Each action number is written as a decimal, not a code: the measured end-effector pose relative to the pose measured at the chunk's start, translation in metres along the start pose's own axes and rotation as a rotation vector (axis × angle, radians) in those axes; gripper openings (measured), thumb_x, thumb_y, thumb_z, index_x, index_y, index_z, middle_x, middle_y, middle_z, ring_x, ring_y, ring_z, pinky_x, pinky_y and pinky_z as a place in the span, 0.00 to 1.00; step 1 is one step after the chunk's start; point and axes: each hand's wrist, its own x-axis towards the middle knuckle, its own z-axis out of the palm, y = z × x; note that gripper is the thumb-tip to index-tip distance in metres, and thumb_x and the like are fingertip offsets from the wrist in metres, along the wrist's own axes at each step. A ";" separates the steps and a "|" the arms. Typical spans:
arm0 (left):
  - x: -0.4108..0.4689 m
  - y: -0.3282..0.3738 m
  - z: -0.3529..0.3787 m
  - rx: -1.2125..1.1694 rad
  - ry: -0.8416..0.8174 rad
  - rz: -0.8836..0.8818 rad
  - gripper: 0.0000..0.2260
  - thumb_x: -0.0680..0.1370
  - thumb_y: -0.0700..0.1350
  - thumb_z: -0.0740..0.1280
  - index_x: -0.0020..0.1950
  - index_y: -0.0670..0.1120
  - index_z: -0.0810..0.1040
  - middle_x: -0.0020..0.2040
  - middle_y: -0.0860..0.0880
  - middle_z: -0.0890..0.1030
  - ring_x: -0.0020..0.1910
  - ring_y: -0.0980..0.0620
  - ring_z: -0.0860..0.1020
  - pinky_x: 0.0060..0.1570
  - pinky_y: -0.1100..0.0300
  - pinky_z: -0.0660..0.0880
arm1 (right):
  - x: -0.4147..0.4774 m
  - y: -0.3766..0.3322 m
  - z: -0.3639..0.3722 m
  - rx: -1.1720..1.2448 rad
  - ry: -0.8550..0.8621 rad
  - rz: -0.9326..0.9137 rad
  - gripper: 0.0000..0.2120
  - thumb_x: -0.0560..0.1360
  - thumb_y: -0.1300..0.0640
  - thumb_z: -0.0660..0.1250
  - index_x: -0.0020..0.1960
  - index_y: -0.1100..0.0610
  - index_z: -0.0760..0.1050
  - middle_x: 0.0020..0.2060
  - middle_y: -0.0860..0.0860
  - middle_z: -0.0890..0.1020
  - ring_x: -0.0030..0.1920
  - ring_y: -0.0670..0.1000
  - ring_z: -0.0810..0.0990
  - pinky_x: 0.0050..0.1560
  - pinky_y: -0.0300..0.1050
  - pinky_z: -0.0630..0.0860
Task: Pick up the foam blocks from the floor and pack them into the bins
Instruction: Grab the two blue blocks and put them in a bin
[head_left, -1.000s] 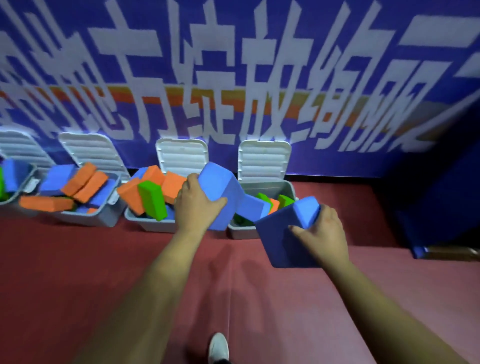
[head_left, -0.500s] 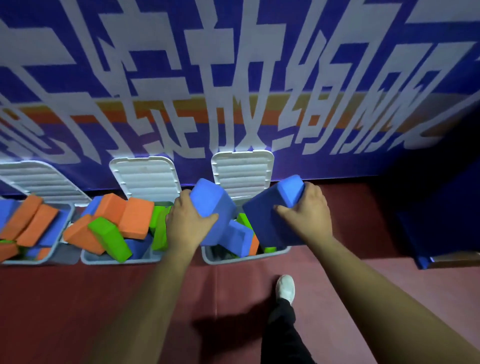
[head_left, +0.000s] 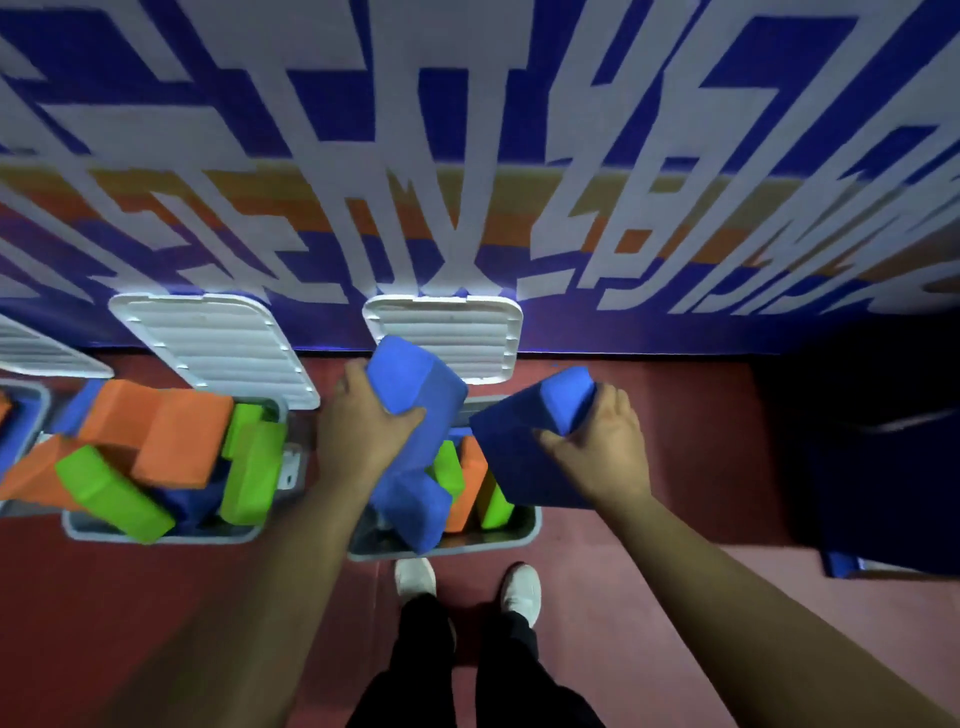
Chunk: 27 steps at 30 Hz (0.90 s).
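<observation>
Head view: the person stands over the right bin (head_left: 441, 548), shoes (head_left: 415, 577) just short of its near rim. The left grip (head_left: 363, 421) is clenched round one end of the left block (head_left: 421, 400), a blue one, with the thumb across its near face. It holds the block tilted above the bin's left half. The right grip (head_left: 608, 447) grasps the right block (head_left: 514, 457), also blue, by its far end. That block hangs over the bin's right edge and seems partly outside the rim.

Blue, green and orange blocks already crowd the bin, several standing on end. Its lid (head_left: 447, 332) leans open against the wall behind. The left bin (head_left: 156, 535) beside it is heaped above its rim.

The step in hand looks like setting both blocks down. It would go best one at a time:
- Lower the left block into whatever gap shows.
- Turn it to lie along its neighbours rather than across them.
- Bring the right block inward, clear of the rim, before loosening.

Foam is light and springy, so each block probably needs pressing until it sits, or it may roll back to the floor (head_left: 156, 623).
</observation>
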 end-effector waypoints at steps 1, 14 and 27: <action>0.013 0.001 0.022 0.003 -0.027 0.012 0.32 0.64 0.53 0.78 0.62 0.45 0.68 0.57 0.42 0.79 0.52 0.37 0.78 0.48 0.46 0.76 | 0.011 0.015 0.012 -0.009 0.006 0.018 0.34 0.65 0.43 0.77 0.61 0.61 0.68 0.55 0.57 0.74 0.57 0.61 0.73 0.56 0.57 0.73; 0.119 -0.140 0.268 0.142 -0.146 0.276 0.35 0.64 0.54 0.75 0.68 0.45 0.71 0.58 0.43 0.76 0.56 0.39 0.75 0.53 0.47 0.72 | 0.108 0.113 0.272 0.055 -0.074 -0.029 0.40 0.60 0.45 0.73 0.70 0.54 0.67 0.58 0.54 0.73 0.57 0.59 0.72 0.60 0.55 0.68; 0.100 -0.264 0.324 -0.016 -0.182 0.334 0.24 0.76 0.63 0.63 0.56 0.43 0.75 0.52 0.43 0.75 0.52 0.42 0.75 0.53 0.45 0.73 | 0.066 0.169 0.379 -0.047 -0.365 -0.195 0.39 0.63 0.31 0.69 0.69 0.42 0.63 0.74 0.50 0.67 0.72 0.55 0.65 0.70 0.61 0.63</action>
